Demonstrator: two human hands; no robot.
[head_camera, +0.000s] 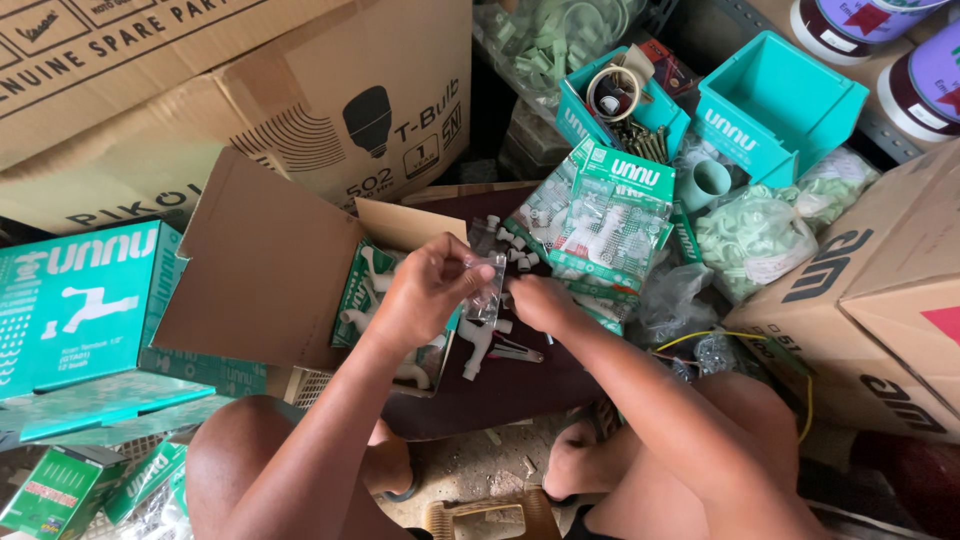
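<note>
Bare knees, both hands' fingers pinching clear plastic packet, cardboard boxes, teal bins crowding floor

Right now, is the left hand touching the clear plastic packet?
Touching. The head view shows the left hand with its fingers closed on the top edge of the clear plastic packet.

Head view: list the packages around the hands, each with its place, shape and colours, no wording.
Clear plastic packet: held between left hand and right hand.
Teal carton: far left, rectangular, white tap picture.
Open brown carton: behind left hand, flap raised.
Teal-headed bags: above hands, clear, white parts.
Teal bin: upper right, empty.
</note>
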